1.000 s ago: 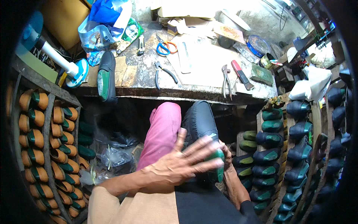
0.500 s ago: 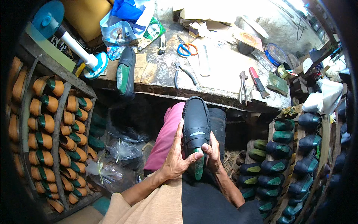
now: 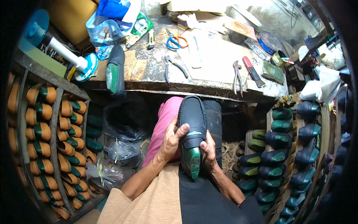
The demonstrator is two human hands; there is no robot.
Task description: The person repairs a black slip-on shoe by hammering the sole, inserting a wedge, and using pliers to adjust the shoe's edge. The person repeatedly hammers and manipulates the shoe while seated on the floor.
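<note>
Gripping the black leather loafer on its green last [image 3: 192, 128] at frame centre, left hand [image 3: 170, 143] and right hand [image 3: 207, 150] had fingers closed around it; a firm, even hold looked wise.

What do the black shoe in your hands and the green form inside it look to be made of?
Black shoe: likely leather or a synthetic look-alike, with a smooth matte surface and a stitched apron seam. Green form: probably hard moulded plastic, judging by its glossy green sheen with scuffed patches. Left hand and right hand grip it at both sides.
</note>
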